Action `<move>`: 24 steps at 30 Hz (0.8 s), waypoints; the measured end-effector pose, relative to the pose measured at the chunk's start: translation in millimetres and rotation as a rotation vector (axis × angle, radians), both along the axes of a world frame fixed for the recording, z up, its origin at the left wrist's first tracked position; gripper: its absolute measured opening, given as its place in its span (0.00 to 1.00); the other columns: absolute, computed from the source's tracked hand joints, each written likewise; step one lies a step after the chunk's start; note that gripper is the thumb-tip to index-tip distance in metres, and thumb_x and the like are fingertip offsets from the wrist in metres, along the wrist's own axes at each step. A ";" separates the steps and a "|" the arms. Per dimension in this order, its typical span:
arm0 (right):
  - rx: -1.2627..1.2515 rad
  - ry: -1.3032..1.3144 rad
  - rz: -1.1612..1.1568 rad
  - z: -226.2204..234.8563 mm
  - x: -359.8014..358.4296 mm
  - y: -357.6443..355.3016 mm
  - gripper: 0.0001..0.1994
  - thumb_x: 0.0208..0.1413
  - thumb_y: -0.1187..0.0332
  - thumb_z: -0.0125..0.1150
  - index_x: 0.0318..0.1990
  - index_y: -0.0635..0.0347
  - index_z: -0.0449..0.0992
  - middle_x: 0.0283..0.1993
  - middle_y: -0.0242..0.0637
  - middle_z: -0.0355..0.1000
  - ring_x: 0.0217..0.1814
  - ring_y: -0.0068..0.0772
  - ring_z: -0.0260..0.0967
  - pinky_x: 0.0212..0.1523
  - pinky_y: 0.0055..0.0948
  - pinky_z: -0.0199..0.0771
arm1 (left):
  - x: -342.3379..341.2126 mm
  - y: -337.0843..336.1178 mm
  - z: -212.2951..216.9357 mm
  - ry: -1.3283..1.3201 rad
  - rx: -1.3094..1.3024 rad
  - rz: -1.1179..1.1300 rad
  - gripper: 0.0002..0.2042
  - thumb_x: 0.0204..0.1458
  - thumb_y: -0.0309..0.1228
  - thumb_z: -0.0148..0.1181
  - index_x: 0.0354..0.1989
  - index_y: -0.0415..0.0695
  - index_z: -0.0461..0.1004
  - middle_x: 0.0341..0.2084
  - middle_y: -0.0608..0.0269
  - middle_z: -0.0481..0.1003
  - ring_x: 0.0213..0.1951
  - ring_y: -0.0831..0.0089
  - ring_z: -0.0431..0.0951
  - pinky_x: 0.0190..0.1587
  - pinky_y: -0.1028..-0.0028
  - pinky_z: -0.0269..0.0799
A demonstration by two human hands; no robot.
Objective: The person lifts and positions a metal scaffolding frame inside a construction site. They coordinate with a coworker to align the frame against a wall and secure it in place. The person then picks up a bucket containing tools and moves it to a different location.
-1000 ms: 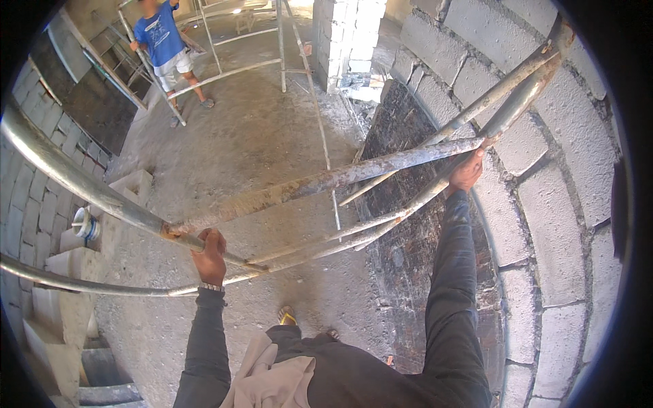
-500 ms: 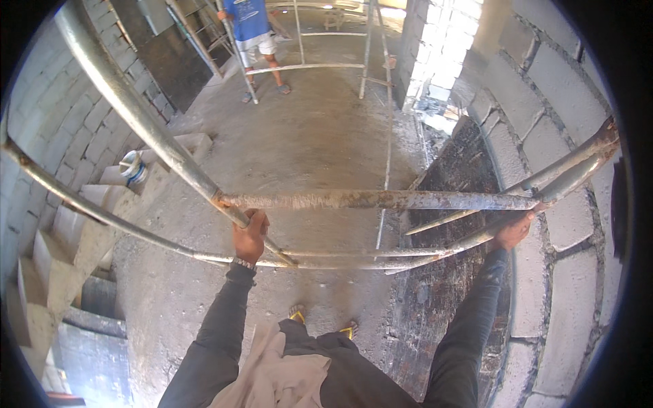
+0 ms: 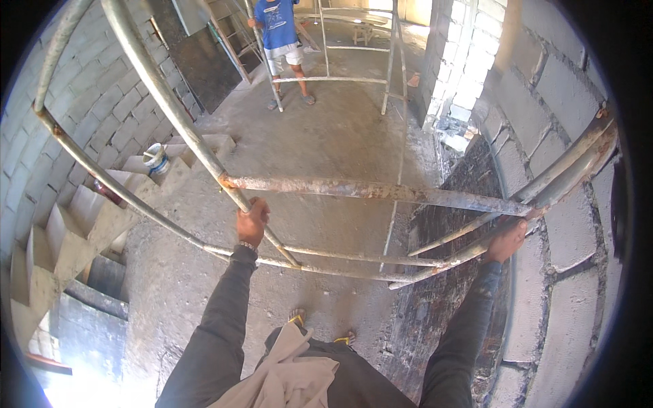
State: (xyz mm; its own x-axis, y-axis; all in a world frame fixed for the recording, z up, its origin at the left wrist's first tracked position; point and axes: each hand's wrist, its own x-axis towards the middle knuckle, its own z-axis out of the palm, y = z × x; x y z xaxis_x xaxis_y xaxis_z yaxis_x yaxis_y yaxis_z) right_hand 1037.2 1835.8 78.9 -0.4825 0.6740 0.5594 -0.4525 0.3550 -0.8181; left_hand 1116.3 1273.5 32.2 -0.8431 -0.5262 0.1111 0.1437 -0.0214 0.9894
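Concrete floor [image 3: 340, 156] below, two hands, left [image 3: 252, 223] and right [image 3: 506, 241], each grip wrapped round one scaffold frame [image 3: 367, 192].

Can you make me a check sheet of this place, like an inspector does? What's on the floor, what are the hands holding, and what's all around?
Surface: bare concrete floor, dusty, darker and stained near the right wall.
Job's things: metal scaffold frame, rusty and paint-spattered, held up off the floor.
Clutter: white bucket on the steps; rubble by the pillar.
Hands: left hand grips the frame's left tube; right hand grips its right tubes.
Cables: nothing seen.
Surroundings: grey block walls, dark board leaning on the left wall, a second frame with a person standing at it.
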 end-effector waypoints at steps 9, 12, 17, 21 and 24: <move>0.067 -0.070 0.028 -13.1 -4.6 12.4 0.21 0.64 0.52 0.40 0.35 0.63 0.68 0.32 0.35 0.69 0.35 0.28 0.66 0.38 0.28 0.67 | -0.3 -2.1 1.5 -0.008 0.004 0.022 0.13 0.52 0.33 0.54 0.17 0.42 0.69 0.11 0.71 0.63 0.15 0.81 0.62 0.19 0.77 0.56; 0.047 -0.083 0.025 -6.4 -1.4 7.1 0.21 0.64 0.52 0.40 0.33 0.63 0.69 0.32 0.36 0.69 0.34 0.29 0.66 0.37 0.31 0.67 | -2.2 -1.5 1.9 0.006 0.005 0.011 0.12 0.51 0.33 0.54 0.18 0.43 0.69 0.12 0.70 0.63 0.15 0.81 0.63 0.19 0.77 0.57; 0.424 -0.141 -0.142 -14.5 -5.6 25.7 0.20 0.64 0.54 0.42 0.32 0.63 0.70 0.30 0.38 0.70 0.33 0.32 0.67 0.38 0.36 0.66 | -12.0 -13.8 -27.1 0.098 -0.159 0.028 0.10 0.52 0.34 0.54 0.22 0.44 0.69 0.15 0.71 0.64 0.18 0.81 0.64 0.20 0.77 0.58; 0.071 -0.052 0.046 -7.4 -10.2 1.8 0.20 0.63 0.54 0.45 0.35 0.65 0.71 0.27 0.36 0.70 0.31 0.31 0.66 0.35 0.32 0.66 | -7.0 -10.1 -12.2 0.009 0.063 0.022 0.11 0.52 0.36 0.55 0.21 0.46 0.67 0.16 0.71 0.63 0.17 0.81 0.62 0.20 0.77 0.59; 0.037 -0.014 0.081 15.7 -1.7 -17.8 0.21 0.63 0.53 0.42 0.30 0.63 0.69 0.27 0.36 0.69 0.29 0.28 0.66 0.32 0.29 0.66 | -9.6 -7.9 -8.3 0.036 0.080 0.001 0.11 0.51 0.35 0.56 0.20 0.46 0.67 0.15 0.71 0.63 0.16 0.81 0.61 0.20 0.78 0.58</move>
State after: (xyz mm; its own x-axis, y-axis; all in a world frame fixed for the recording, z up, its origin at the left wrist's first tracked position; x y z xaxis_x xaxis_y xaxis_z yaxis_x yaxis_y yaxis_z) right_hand 1035.5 1818.0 94.6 -0.5426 0.6116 0.5758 -0.4697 0.3473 -0.8116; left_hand 1106.6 1265.6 23.9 -0.8389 -0.5352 0.0990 0.1792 -0.0999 0.9787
